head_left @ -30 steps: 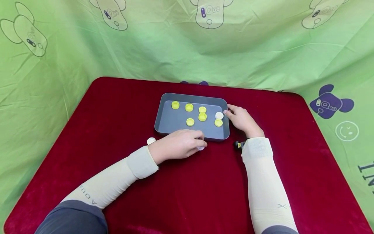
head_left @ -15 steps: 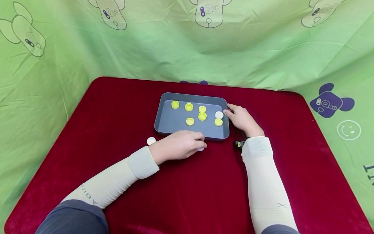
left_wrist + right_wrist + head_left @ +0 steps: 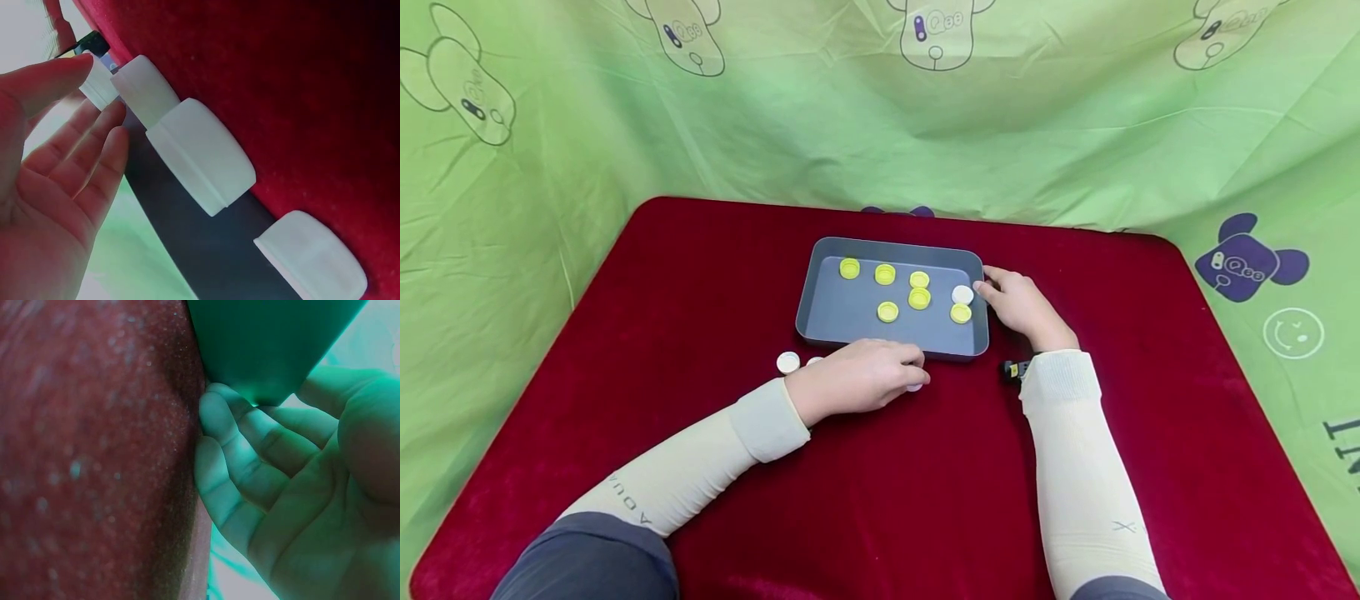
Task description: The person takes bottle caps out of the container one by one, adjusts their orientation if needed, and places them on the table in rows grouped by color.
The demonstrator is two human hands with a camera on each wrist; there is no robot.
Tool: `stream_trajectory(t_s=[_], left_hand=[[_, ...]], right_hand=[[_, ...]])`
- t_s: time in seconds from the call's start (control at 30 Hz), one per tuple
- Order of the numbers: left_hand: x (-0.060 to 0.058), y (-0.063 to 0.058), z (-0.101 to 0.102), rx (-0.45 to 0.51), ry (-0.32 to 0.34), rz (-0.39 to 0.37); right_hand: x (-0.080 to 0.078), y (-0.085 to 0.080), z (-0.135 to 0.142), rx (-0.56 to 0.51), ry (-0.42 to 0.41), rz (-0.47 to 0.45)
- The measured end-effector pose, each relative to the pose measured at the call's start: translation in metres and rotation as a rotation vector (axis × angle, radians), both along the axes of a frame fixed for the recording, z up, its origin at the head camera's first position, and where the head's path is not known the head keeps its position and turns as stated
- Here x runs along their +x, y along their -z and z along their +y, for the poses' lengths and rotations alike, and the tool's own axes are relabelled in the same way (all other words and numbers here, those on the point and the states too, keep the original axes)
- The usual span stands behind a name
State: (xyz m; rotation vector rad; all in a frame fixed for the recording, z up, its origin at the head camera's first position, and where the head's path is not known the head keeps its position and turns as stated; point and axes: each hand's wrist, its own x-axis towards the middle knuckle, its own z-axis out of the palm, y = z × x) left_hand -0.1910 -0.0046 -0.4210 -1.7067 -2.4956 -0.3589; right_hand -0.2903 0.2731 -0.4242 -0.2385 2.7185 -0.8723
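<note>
In the head view, my left hand (image 3: 868, 375) reaches across the front of a grey rectangular tray (image 3: 827, 325). Its thumb and fingertips pinch a white bottle cap (image 3: 100, 84), low over the red cloth; in the head view only a sliver of that cap shows. More white caps (image 3: 203, 156) stand in a row along the tray's front wall, mostly hidden from above by the hand. My right hand (image 3: 1018, 308) holds the tray's right wall, thumb at the rim and fingers outside, low by the cloth. Inside lie several yellow caps (image 3: 885, 274) and one white cap (image 3: 962, 295).
A red velvet cloth (image 3: 880, 500) covers the table. One white cap (image 3: 787, 362) lies open side up at the tray's front left, by the left wrist. A small black device (image 3: 1011, 371) sits at the right wrist. Green printed curtain (image 3: 820, 125) hangs behind and at both sides.
My left hand has drawn slightly toward me, and part of a second white cap now shows left of it. The right hand and the tray have stayed in place.
</note>
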Motion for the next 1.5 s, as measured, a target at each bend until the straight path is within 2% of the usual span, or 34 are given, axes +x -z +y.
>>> stream_trajectory(t_s=[0.4, 0.87, 1.5], left_hand=[[0.001, 0.001, 0.003, -0.050, -0.027, 0.012], [0.001, 0.003, 0.012, -0.091, -0.028, 0.058], [0.002, 0.002, 0.011, -0.110, -0.032, 0.021]], right_hand=[[0.001, -0.001, 0.001, 0.007, 0.002, -0.018], [0.000, 0.000, 0.001, 0.013, -0.001, -0.013], [0.001, 0.000, 0.000, 0.010, 0.006, -0.016]])
